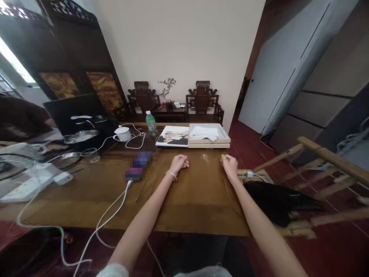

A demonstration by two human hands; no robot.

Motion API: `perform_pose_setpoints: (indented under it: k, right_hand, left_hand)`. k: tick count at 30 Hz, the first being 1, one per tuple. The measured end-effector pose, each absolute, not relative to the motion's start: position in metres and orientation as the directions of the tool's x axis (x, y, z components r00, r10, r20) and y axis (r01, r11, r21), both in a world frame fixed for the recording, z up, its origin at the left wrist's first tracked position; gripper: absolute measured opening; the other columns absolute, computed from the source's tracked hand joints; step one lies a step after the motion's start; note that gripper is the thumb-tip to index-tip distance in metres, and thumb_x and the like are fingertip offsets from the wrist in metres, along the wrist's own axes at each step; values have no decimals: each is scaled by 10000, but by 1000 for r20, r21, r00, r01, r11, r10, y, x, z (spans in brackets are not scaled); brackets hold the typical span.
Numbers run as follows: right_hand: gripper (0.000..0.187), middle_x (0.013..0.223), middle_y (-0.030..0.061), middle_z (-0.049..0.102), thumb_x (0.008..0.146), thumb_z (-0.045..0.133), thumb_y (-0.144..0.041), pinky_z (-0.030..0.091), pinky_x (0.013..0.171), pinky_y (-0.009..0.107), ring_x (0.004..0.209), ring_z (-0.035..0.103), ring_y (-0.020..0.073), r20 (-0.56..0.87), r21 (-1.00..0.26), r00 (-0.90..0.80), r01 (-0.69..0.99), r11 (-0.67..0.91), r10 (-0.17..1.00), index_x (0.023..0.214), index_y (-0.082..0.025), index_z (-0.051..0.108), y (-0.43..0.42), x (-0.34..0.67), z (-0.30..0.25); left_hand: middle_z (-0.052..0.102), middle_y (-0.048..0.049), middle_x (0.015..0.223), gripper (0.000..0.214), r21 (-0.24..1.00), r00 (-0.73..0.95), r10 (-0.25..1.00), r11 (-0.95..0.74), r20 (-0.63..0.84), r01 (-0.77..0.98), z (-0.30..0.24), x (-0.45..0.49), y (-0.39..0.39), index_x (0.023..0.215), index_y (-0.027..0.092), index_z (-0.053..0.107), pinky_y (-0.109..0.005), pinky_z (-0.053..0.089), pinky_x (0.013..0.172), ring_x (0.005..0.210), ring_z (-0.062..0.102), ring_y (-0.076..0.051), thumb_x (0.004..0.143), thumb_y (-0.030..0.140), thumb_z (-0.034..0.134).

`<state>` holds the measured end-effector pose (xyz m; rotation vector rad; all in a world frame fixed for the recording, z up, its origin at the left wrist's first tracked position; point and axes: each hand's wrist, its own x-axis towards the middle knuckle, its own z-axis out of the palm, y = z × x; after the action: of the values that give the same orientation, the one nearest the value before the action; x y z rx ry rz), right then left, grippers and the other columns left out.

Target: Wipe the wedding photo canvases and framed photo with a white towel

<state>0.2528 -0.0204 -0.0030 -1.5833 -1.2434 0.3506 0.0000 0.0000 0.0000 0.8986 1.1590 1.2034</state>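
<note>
My left hand (180,163) rests on the wooden table (198,188) with its fingers curled into a loose fist and a bracelet (172,174) at the wrist. To the right, near the table's right edge, my right hand (230,166) is closed in the same way. I see nothing held in either one. Beyond both hands lie a magazine (174,134) with a picture on its cover and a shallow pale box (223,134) holding white papers (204,133). Left of my left hand is a phone (138,166), blurred out, with a white cable (124,196) plugged in.
A green-labelled bottle (151,124) and a lidded white cup (122,134) stand at the back left. Further left are a dark pot (83,140), a power strip (37,181) and loose cables. A bamboo chair (325,154) with a black bag (276,200) flanks the table's right side.
</note>
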Motion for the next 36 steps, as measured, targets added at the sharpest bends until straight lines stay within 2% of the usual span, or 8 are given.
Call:
perform_pose_setpoints:
  k: [5,10,13,18,23,26,36]
  right_hand:
    - [378,474,-1,497,780,436,-500,310,561,285,526,454,175,366,-813,390,576,86,845,540,-223,530,-21,251,-7]
    - [362,512,10,534,792,453,-484,313,577,285,555,483,184,365,-776,340,625,82,867,552,-225,534,-20,250,-8]
    - [358,531,13,551,807,441,-474,322,590,285,575,505,188,356,-764,326,642,71,876,569,-227,540,-21,249,-8]
    - [358,574,23,597,819,438,-468,334,594,281,594,532,188,340,-748,311,661,54,888,576,-228,549,-23,246,-5]
    - [351,593,31,622,817,443,-456,345,589,275,609,546,189,331,-735,304,677,42,893,574,-232,557,-25,244,-3]
    - [350,592,31,623,819,440,-453,347,585,273,610,548,189,327,-730,297,682,41,897,573,-233,559,-26,243,-2]
    - [344,598,27,615,830,439,-445,331,578,269,619,548,183,317,-723,289,690,33,903,585,-232,552,-28,241,-2]
  left_hand:
    - [641,-25,576,144,943,-81,980,148,-180,-298,1,3,2,695,121,597,-176,483,523,482,631,-99,833,107,636]
    - [702,-78,793,55,906,-209,959,90,-191,-413,9,-6,15,844,118,625,-220,537,726,713,717,-130,880,119,583]
    - [700,-99,873,40,888,-297,928,72,-227,-454,16,-18,30,871,122,602,-228,540,783,842,730,-160,890,114,568]
    - [683,-111,882,29,870,-391,864,103,-319,-482,23,-34,59,889,119,593,-200,560,734,891,724,-176,874,96,585]
    - [671,-129,875,210,847,-428,812,143,-396,-511,24,-42,81,975,86,589,-204,584,619,774,726,-185,797,99,699]
    - [662,-131,908,292,842,-453,794,132,-405,-522,25,-43,92,1048,80,567,-197,586,576,783,723,-189,796,109,711]
    - [602,-163,1152,550,834,-542,741,44,-396,-550,22,-24,111,1245,150,338,-303,626,621,898,716,-217,824,78,687]
